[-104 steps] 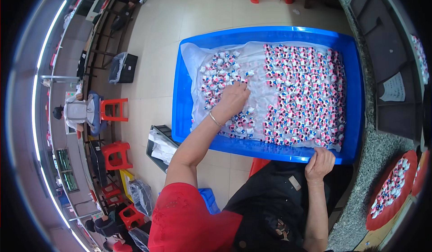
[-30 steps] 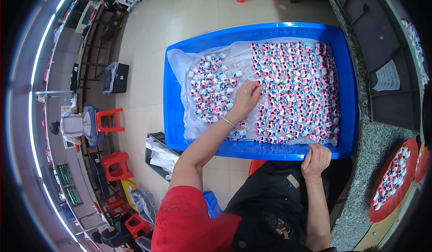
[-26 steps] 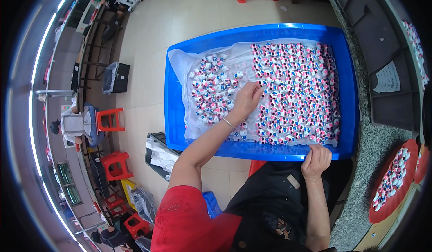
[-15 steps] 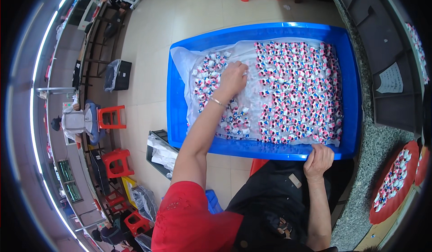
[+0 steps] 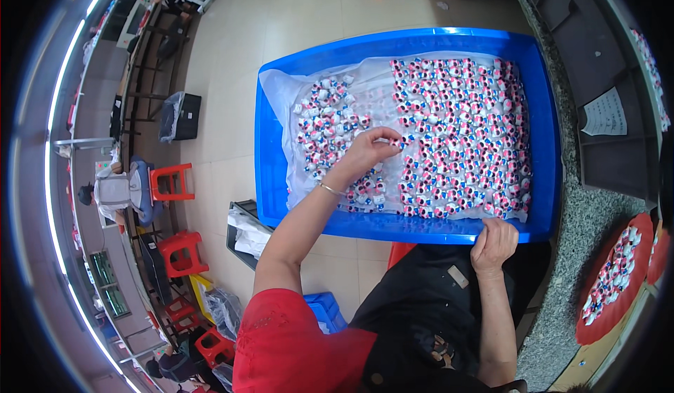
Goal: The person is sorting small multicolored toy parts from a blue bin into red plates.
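A blue plastic tub (image 5: 337,226) lined with a white sheet (image 5: 277,91) lies before me. On its right side small pink, white and blue figurines (image 5: 456,126) stand packed in rows. A looser heap of the same figurines (image 5: 326,116) lies on the left, with a bare strip of sheet between. My left hand (image 5: 365,156) is over the tub, thumb and forefinger pinched on one small figurine (image 5: 397,144) at the left edge of the rows. My right hand (image 5: 496,244) grips the tub's near rim at the right, fingers curled over it.
On the speckled counter (image 5: 544,337) at the right sits a red tray (image 5: 586,330) of more figurines. Red stools (image 5: 181,254), a black bin (image 5: 184,116) and a grey crate (image 5: 242,235) stand on the left floor. Another person (image 5: 119,189) sits at a bench there.
My left hand has moved right and nearer to me, from the bare strip to the edge of the rows. My right hand stays on the rim. The view has shifted slightly.
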`<state>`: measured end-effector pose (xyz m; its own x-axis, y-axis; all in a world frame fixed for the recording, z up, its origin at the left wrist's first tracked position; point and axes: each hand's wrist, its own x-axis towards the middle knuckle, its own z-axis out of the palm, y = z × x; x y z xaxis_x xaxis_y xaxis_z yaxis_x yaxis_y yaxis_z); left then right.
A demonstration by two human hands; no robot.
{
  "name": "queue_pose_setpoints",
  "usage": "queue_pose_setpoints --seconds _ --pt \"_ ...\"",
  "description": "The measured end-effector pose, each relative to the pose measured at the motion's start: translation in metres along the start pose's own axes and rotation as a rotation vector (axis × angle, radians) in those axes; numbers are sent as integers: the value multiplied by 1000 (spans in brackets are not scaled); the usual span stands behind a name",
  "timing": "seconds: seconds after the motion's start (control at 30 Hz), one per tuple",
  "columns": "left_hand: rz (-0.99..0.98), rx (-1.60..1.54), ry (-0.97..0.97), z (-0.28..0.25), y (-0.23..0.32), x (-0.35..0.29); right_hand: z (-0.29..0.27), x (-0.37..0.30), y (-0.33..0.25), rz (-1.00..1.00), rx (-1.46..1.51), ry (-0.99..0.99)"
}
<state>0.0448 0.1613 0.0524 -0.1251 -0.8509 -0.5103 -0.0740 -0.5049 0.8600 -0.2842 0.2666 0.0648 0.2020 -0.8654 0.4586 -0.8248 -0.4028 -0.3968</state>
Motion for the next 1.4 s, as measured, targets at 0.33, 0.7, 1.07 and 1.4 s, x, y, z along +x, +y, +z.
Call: queue_pose_setpoints --seconds 0.33,0.7,1.07,1.4 --pt "332 276 42 18 -37 17 0 0 -1 9 -8 -4" --pt "682 730 389 -10 -20 26 1 -3 2 5 -18 -5" --pt "342 1539 175 -51 20 53 1 -6 0 -5 -8 -12" --pt "318 806 163 -82 30 95 1 -4 1 2 -1 -25"
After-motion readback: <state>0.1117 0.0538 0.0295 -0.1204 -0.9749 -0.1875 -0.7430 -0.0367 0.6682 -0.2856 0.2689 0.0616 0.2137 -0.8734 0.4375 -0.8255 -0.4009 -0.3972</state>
